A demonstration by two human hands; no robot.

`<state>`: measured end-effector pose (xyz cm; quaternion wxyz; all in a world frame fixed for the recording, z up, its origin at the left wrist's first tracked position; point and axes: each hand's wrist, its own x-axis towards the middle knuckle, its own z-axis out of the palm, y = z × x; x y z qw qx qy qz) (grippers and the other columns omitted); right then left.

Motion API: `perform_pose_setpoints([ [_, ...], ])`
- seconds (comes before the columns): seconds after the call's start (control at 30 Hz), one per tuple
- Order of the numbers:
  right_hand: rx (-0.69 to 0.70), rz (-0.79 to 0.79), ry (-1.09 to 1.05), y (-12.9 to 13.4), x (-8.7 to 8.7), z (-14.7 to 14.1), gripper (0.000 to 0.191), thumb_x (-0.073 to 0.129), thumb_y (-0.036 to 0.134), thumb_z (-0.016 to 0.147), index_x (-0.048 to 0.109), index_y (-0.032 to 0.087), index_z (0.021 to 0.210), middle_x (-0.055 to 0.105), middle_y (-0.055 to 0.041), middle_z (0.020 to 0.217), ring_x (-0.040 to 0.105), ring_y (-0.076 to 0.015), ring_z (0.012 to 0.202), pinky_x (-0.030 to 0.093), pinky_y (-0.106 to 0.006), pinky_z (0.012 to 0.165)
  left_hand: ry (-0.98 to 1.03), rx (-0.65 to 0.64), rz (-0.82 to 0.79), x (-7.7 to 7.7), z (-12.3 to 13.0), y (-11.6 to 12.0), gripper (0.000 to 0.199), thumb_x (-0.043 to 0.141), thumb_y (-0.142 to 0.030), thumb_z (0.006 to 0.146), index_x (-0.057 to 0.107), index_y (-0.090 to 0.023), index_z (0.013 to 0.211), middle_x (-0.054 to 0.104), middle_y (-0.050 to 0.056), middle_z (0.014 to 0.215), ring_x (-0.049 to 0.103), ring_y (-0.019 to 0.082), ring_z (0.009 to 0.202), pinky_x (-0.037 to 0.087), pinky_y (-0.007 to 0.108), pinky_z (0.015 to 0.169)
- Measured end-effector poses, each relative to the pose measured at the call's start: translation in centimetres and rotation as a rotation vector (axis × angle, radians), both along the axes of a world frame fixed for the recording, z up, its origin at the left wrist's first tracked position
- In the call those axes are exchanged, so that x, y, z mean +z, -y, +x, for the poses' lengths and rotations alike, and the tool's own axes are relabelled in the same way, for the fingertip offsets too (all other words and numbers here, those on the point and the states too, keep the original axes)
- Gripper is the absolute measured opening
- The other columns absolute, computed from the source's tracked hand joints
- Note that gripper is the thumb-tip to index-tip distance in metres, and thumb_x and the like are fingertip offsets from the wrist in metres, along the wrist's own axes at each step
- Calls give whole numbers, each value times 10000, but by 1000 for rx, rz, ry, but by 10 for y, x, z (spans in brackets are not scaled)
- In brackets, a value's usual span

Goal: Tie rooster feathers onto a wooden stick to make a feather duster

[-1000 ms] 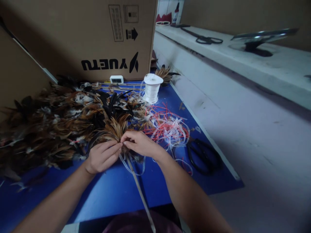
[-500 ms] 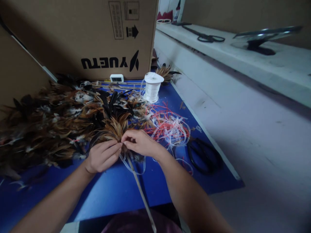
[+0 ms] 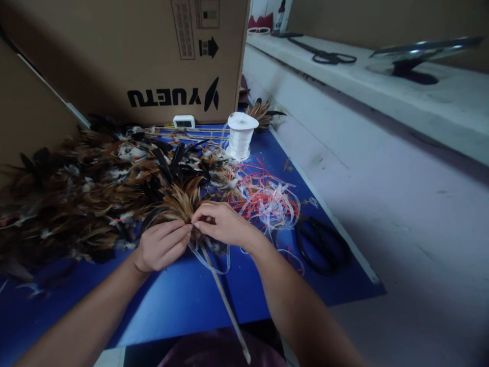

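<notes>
A feather duster (image 3: 183, 200) with brown feathers on a thin stick (image 3: 224, 299) lies before me, its handle slanting toward my lap. At the base of its feathers my left hand (image 3: 162, 246) is closed, palm down. Pinched from the other side, my right hand (image 3: 219, 223) has thumb and forefinger pressed together, touching the left fingertips. What lies between the right fingertips is too small to make out. A loop of sheer white ribbon (image 3: 228, 260) hangs under the hands beside the stick.
Loose feathers (image 3: 76, 199) heap on the left of the blue table (image 3: 164, 316). To the right are a white ribbon spool (image 3: 240, 137), tangled red and white strips (image 3: 273, 204) and black-handled scissors (image 3: 321, 247). A cardboard box (image 3: 114, 51) stands behind; a ledge (image 3: 367, 86) runs along the right.
My hands keep the same pinch at the feather base, nearly still. The view has shifted very slightly, and the stick's lower end sits a little farther right.
</notes>
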<state>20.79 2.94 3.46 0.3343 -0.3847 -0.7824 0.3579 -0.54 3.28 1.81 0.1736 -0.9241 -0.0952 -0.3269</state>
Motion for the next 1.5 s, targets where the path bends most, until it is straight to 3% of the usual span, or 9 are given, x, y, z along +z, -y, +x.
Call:
perform_pose_setpoints([
  [0.2, -38, -25, 32, 2, 2, 0, 92, 536, 108, 756, 600, 171, 778, 580, 29, 716, 498, -78, 638, 360, -195, 629, -15, -1, 37, 3, 2, 0, 118, 545, -97, 818, 656, -133, 839, 721, 90, 864, 649, 207, 925, 563, 297, 718],
  [0.7, -149, -140, 143, 0, 1, 5, 84, 500, 117, 764, 558, 176, 749, 570, 28, 643, 504, -88, 587, 331, -208, 580, 54, -19, -136, -9, 2, 2, 180, 621, -50, 752, 629, -117, 918, 723, 98, 889, 658, 216, 926, 564, 326, 760],
  [1.03, -247, -1, 240, 5, 2, -5, 128, 419, 114, 830, 529, 161, 785, 577, -28, 725, 535, -126, 680, 348, -247, 660, 58, -21, -251, -13, -4, -1, 190, 488, -107, 850, 615, -145, 987, 710, 90, 922, 634, 195, 978, 545, 331, 798],
  [1.17, -213, 93, 326, 4, -1, -8, 204, 386, 114, 850, 522, 160, 705, 587, -59, 807, 550, -133, 713, 352, -257, 688, 66, -36, -301, -9, -1, 1, 175, 479, -99, 853, 610, -141, 961, 704, 83, 882, 638, 185, 932, 542, 319, 777],
  [1.37, -270, 59, 412, 4, -6, -11, 169, 372, 149, 881, 539, 133, 862, 610, -66, 742, 586, -156, 709, 363, -253, 662, 114, -49, -389, -6, 3, 5, 149, 523, -88, 824, 610, -155, 924, 697, 78, 866, 639, 181, 900, 537, 314, 748],
  [1.5, -250, 60, 433, 1, -9, -9, 177, 370, 139, 870, 541, 134, 823, 629, -94, 797, 594, -159, 738, 367, -255, 689, 185, -41, -499, -9, 8, 6, 149, 527, -68, 817, 614, -172, 876, 701, 56, 829, 649, 158, 842, 531, 299, 738],
])
